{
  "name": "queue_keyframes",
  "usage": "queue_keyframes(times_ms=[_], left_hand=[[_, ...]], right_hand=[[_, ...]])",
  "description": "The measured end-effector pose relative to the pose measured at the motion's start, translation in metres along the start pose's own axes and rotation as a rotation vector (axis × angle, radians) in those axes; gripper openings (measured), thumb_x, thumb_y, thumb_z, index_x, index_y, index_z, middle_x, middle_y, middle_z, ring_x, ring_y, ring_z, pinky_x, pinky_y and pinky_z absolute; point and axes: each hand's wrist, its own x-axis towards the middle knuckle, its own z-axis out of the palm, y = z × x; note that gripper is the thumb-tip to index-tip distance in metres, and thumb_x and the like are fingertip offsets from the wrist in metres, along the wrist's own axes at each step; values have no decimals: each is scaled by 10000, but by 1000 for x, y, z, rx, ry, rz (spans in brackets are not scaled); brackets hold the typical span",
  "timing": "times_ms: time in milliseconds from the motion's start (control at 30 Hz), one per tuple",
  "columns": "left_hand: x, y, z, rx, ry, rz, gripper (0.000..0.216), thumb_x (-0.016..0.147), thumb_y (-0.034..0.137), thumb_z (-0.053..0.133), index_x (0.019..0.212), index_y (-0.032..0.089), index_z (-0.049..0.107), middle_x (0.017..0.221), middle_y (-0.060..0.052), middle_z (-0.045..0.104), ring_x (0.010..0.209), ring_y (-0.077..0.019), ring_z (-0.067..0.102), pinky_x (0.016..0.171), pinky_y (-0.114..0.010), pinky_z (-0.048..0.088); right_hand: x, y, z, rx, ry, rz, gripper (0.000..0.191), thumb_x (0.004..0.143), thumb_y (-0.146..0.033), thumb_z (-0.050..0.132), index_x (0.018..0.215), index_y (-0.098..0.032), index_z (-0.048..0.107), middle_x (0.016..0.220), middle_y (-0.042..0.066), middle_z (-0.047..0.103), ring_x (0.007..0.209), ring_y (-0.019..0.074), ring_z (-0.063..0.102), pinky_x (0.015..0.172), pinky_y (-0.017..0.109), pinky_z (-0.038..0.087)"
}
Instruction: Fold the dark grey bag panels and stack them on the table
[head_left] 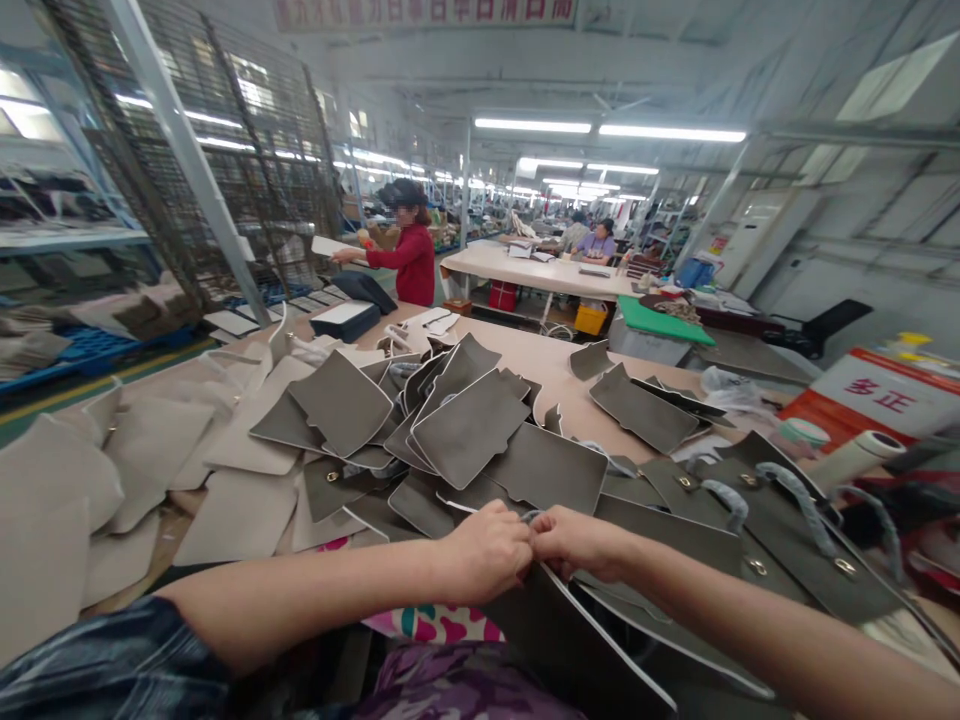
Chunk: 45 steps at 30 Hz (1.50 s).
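Observation:
Close in front of my body, my left hand (489, 545) and my right hand (576, 542) meet with fingers closed at the top of a dark grey-brown bag panel (566, 645) with a white edge. The panel hangs tilted below them. A bit of grey wrapped handle (531, 517) shows between my hands; the fingertips' exact hold is hidden. Just beyond lies a heap of similar dark panels (469, 425). To the right, dark bag pieces (795, 540) carry metal fittings and handles wrapped in clear plastic (799, 505).
Beige panels (240, 515) cover the table's left side. A co-worker in red (409, 255) holds a pale sheet past the far left edge; another person (596, 245) sits further back. At the right stand an orange and white box (874, 395) and a white roll (862, 458).

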Motion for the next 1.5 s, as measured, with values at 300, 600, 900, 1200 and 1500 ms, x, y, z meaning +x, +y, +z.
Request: queue_keyframes(times_ms=[300, 600, 900, 1200, 1500], left_hand=[[-4, -3, -9, -81, 162, -80, 153, 841, 342, 471, 866, 207, 539, 874, -6, 575, 804, -143, 494, 699, -276, 308], [-4, 6, -2, -49, 48, -98, 157, 764, 340, 575, 773, 185, 554, 792, -5, 573, 766, -150, 497, 661, -284, 318], [-5, 12, 5, 43, 86, 85, 141, 796, 273, 505, 712, 161, 519, 705, -25, 555, 686, -154, 473, 615, -304, 310], [-4, 5, -22, 81, 127, 184, 112, 833, 247, 469, 769, 157, 495, 789, -60, 590, 749, -169, 525, 693, -295, 361], [1, 7, -40, -31, 50, -46, 110, 829, 304, 476, 837, 194, 478, 638, 15, 604, 574, -153, 579, 484, -235, 346]], right_hand=[[-8, 1, -3, 109, -76, -25, 32, 556, -160, 521, 546, -151, 492, 422, -78, 429, 371, 36, 381, 360, 133, 328], [-5, 13, 12, 42, -87, -22, 35, 577, -177, 493, 580, -147, 512, 477, -43, 494, 404, 64, 436, 391, 164, 339], [-6, 10, 11, -811, 132, -310, 18, 617, -163, 499, 611, -165, 516, 602, -15, 544, 563, 110, 471, 493, 194, 330], [-11, -5, -19, -894, 318, -312, 131, 733, -130, 430, 697, -163, 551, 631, -1, 556, 585, 116, 471, 534, 206, 321], [-16, 4, -34, -854, 282, -306, 162, 762, -206, 446, 652, -165, 557, 597, -11, 532, 579, 124, 462, 524, 216, 315]])
